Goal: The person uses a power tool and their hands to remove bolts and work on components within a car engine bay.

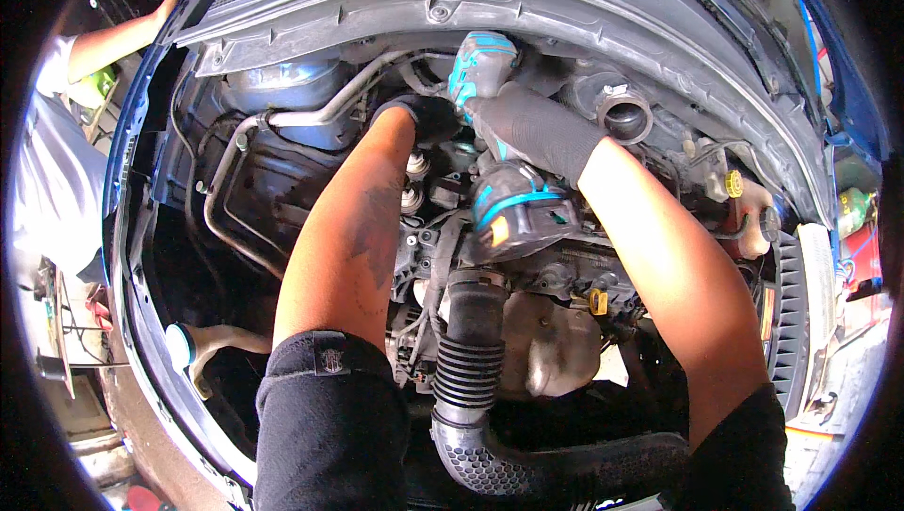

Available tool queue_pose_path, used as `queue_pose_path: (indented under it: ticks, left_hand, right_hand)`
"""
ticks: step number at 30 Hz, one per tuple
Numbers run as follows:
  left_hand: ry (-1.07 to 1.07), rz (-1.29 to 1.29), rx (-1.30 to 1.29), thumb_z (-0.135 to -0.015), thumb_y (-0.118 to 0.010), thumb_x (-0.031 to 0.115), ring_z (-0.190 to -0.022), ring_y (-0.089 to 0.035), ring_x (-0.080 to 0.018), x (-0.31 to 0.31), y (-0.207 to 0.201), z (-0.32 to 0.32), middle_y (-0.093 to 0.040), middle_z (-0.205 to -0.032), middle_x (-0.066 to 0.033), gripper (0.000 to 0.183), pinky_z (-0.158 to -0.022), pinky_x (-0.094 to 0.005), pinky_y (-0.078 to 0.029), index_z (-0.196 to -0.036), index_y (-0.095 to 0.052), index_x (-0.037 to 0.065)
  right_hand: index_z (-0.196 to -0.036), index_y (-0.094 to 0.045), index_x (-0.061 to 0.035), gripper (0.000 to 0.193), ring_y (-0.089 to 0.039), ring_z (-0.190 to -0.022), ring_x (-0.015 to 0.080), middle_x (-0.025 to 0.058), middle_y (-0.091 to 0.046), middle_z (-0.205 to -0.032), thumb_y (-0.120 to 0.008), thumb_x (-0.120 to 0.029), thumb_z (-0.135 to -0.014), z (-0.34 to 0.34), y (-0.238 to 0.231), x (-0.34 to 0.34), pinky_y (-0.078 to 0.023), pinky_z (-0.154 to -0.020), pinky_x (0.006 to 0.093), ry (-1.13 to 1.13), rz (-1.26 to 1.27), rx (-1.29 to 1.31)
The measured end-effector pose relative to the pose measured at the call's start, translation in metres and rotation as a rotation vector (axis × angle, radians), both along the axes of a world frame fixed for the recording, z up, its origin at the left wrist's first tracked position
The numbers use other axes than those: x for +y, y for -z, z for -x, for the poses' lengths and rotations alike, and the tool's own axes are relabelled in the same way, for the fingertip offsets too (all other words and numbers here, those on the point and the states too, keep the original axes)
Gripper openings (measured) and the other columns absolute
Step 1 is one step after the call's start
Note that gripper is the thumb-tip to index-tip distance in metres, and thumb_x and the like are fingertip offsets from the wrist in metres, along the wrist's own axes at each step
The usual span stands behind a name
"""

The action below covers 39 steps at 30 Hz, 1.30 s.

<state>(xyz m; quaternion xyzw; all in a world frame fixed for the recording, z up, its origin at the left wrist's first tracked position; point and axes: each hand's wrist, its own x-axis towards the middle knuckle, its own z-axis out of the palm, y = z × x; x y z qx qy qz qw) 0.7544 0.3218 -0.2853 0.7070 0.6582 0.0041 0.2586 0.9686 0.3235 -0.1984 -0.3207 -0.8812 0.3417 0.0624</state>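
I am leaning over an open car engine bay [282,172]. My right hand [541,129], in a dark glove, is wrapped around the grip of a teal and black cordless power tool [482,66], whose battery pack [523,214] hangs below my wrist. The tool's head points deep into the bay near the firewall. My left hand [419,115], also gloved in black, reaches down beside the tool's nose onto the top of the engine; its fingers are partly hidden, so what they touch is unclear.
A black ribbed intake hose [468,370] curves along the bottom. An open metal pipe end [623,113] sits right of the tool. A yellow cap [734,183] and yellow dipstick handle [598,302] show at right. Another person's arm [118,38] rests on the left fender.
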Motion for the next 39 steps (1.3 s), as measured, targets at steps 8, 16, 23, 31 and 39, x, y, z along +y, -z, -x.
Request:
queue_pose_path:
  ticks: [8,16,23,31,39]
  left_hand:
    - [0.385,-0.383,0.300,-0.087,-0.063,0.020,-0.101,-0.066,-0.0274,-0.017,-0.017,-0.011,-0.069,-0.115,-0.0149,0.031,-0.088,-0.0378,-0.050,-0.115,-0.066,0.008]
    - [0.277,-0.284,-0.294,-0.085,-0.066,0.017,-0.099,-0.066,-0.0299,0.014,0.026,0.002,-0.070,-0.112,-0.0156,0.030,-0.090,-0.0392,-0.049,-0.114,-0.067,0.008]
    - [0.303,-0.180,0.125,-0.091,-0.060,0.032,-0.101,-0.065,-0.0290,0.010,0.025,0.006,-0.070,-0.116,-0.0144,0.036,-0.091,-0.0403,-0.049,-0.116,-0.068,0.009]
    - [0.126,-0.239,-0.038,-0.090,-0.057,0.030,-0.100,-0.065,-0.0272,0.000,0.007,-0.010,-0.070,-0.116,-0.0136,0.033,-0.093,-0.0394,-0.047,-0.112,-0.069,0.008]
    - [-0.075,0.120,-0.091,-0.089,-0.058,0.030,-0.086,-0.060,-0.0228,0.011,0.035,0.018,-0.071,-0.104,-0.0109,0.029,-0.086,-0.0414,-0.047,-0.104,-0.070,0.008]
  right_hand:
    - [-0.103,-0.057,0.0017,0.037,-0.061,-0.055,0.0191,0.0102,-0.063,-0.080,-0.064,-0.032,-0.091,-0.003,-0.045,-0.028,-0.053,-0.048,0.0348,0.342,0.645,0.080]
    - [-0.100,-0.058,0.0008,0.033,-0.060,-0.054,0.0192,0.0090,-0.060,-0.076,-0.064,-0.030,-0.091,-0.003,-0.019,-0.009,-0.051,-0.047,0.0345,0.234,0.428,0.008]
    - [-0.099,-0.057,0.0014,0.033,-0.060,-0.054,0.0172,0.0088,-0.060,-0.077,-0.063,-0.030,-0.092,-0.001,-0.049,-0.035,-0.051,-0.047,0.0321,0.318,0.576,0.071]
    - [-0.110,-0.053,0.0008,0.037,-0.059,-0.054,0.0163,0.0093,-0.061,-0.084,-0.062,-0.030,-0.093,-0.019,-0.048,-0.029,-0.052,-0.047,0.0326,0.327,0.628,0.133]
    - [-0.107,-0.056,0.0010,0.038,-0.060,-0.052,0.0168,0.0082,-0.061,-0.082,-0.062,-0.034,-0.092,0.003,-0.049,-0.035,-0.052,-0.046,0.0320,0.359,0.558,0.052]
